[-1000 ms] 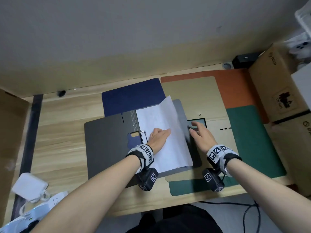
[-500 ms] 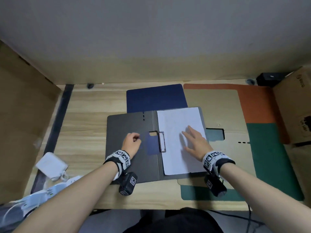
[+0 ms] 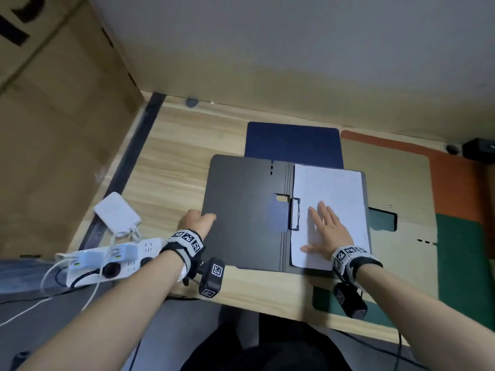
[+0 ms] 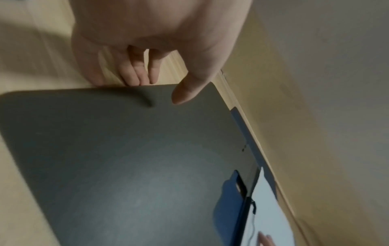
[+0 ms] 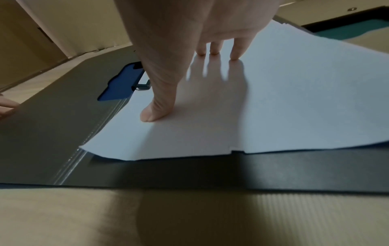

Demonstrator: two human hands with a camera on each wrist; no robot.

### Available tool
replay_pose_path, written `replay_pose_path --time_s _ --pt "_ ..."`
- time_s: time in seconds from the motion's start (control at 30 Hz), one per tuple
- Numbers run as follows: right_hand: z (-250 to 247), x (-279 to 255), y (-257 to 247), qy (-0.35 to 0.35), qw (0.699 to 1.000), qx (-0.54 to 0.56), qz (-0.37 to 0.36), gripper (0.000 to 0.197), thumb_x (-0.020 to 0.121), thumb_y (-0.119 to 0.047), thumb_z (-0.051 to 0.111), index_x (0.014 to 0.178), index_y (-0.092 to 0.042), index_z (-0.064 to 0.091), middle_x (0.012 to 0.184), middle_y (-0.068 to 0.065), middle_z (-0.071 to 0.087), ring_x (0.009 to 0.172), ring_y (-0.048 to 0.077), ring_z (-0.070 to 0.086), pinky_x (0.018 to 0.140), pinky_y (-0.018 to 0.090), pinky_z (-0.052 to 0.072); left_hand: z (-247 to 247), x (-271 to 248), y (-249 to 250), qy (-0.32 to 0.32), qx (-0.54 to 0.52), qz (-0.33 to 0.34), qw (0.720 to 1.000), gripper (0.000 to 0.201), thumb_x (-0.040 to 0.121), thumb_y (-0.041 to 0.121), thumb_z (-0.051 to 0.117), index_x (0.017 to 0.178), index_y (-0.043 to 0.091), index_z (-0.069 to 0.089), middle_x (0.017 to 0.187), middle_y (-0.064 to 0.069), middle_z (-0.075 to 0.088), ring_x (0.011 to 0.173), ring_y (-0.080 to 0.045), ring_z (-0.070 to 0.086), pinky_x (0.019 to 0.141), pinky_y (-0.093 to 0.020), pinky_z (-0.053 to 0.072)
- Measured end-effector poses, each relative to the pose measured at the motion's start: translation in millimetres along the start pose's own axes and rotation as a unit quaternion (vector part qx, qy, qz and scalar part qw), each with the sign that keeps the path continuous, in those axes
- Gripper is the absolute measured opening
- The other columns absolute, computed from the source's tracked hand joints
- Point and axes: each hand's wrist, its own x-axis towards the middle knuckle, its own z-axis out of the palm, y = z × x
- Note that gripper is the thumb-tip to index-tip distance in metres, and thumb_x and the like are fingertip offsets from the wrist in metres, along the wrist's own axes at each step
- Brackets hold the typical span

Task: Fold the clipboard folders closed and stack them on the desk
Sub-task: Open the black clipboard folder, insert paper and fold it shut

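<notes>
Lying open on the wooden tabletop, the grey clipboard folder has its left cover pinched at the outer edge by the left hand: thumb on top, fingers curled beneath the edge. The right hand rests flat on the white paper, fingers spread and straight, the metal clip just left of them. Beyond those fingers a dark blue folder pokes out from under the grey one; to their right lie tan, orange and green folders.

Dim indoor light, soft shadows, blurred wrist views, wide-angle distortion
</notes>
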Motion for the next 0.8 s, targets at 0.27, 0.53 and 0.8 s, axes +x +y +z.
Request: replay_pose_path --time_s 0.27,0.53,0.8 --pt "-8.1 -1.4 -12.2 -0.010 0.999 0.023 0.037 0.123 0.067 -0.062 0.073 0.152 -0.030 -0.009 0.162 0.000 -0.018 0.150 0.023 -0.009 0.120 0.044 0.019 -55.2 -34.9 42.1 -0.045 -0.108 0.062 0.991 0.016 0.076 0.008 0.068 0.089 0.015 0.062 0.088 -0.010 0.067 0.080 -0.025 0.063 0.077 -0.030 0.054" --pt "-45.3 -13.8 2.4 -0.007 0.989 0.147 -0.012 0.097 0.080 -0.061 0.062 0.153 -0.019 0.015 0.163 0.003 0.008 0.149 0.021 0.009 0.119 0.037 0.016 -68.9 -107.5 114.6 -0.213 -0.069 0.176 0.958 0.015 0.085 0.020 0.071 0.081 0.019 0.057 0.054 0.010 0.060 0.054 -0.008 0.053 0.058 -0.023 0.043" --pt "-96.6 -48.9 57.8 0.033 0.877 0.480 0.003 0.040 0.090 -0.048 0.053 0.114 -0.018 0.064 0.115 0.003 0.069 0.112 0.024 0.062 0.091 0.030 0.044 35.7 -146.4 176.2 -0.241 -0.046 0.182 0.952 0.059 0.087 0.069 0.042 0.072 0.016 0.064 0.068 -0.003 0.071 0.063 -0.019 0.064 0.054 -0.025 0.041"
